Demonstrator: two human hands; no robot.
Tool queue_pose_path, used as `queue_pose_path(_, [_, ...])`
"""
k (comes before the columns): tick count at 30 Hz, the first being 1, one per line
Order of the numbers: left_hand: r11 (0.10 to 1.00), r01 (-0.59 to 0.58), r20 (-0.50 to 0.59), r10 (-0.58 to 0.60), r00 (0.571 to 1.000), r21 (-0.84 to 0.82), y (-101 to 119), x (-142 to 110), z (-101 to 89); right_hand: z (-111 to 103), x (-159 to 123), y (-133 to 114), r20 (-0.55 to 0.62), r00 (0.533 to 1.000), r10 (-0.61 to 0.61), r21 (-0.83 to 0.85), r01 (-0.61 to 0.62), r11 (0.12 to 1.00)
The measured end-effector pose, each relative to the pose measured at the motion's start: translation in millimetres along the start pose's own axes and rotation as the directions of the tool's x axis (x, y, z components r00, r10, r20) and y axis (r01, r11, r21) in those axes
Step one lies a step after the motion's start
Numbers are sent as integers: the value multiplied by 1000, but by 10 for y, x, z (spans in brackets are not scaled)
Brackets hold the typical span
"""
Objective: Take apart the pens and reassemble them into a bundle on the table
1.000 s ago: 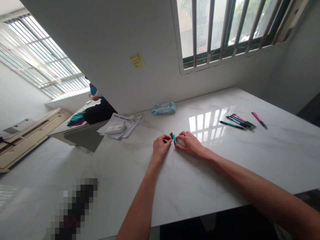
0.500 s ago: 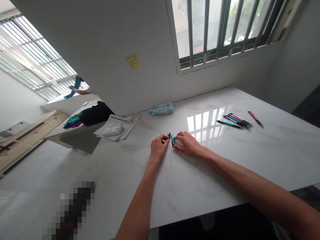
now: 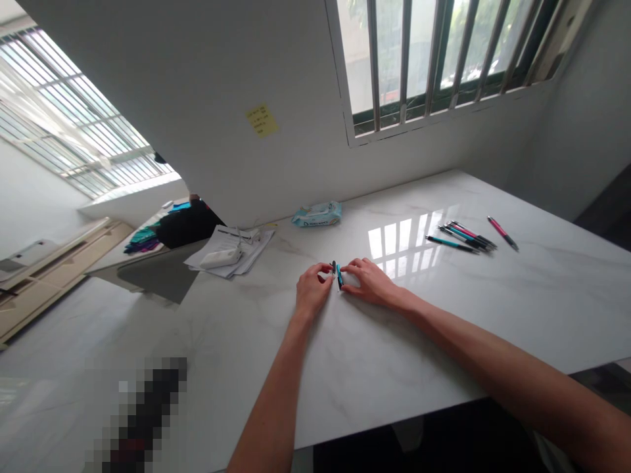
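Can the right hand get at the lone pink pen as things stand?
Probably, with a stretch: the right hand could lift over the low pen pile between it and the lone pink pen. It seems to hold a teal piece, though, so it may need to set that down first.

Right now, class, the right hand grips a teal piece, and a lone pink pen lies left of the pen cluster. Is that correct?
Not quite: the head view shows the lone pink pen lying right of the pen cluster. The right hand does grip a teal piece.
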State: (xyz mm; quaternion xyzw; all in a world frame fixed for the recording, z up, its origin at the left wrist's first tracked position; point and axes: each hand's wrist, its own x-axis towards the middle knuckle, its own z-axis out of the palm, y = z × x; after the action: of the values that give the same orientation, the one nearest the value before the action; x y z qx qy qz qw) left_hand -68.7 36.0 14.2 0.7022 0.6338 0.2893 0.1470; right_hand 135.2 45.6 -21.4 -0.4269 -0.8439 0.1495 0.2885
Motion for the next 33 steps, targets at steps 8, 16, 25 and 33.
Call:
queue_pose_path(8, [997,-60,60,57,997,56,8,-38,-37,-44,1,104,5,1000,-21,71,21,997])
queue_pose_path(16, [998,-44,34,42,999,49,1,-21,5,-34,-10,51,30,997,-74,4,74,997])
queue_pose_path(25, [997,-63,-110,58,992,-39,109,-23,-28,-750,-15,612,-89,973,213,-155,-224,962])
queue_pose_path(33, [959,-224,-98,209,973,-176,402,-206,98,-1436,-406,1309,-135,752,645,-428,-631,647])
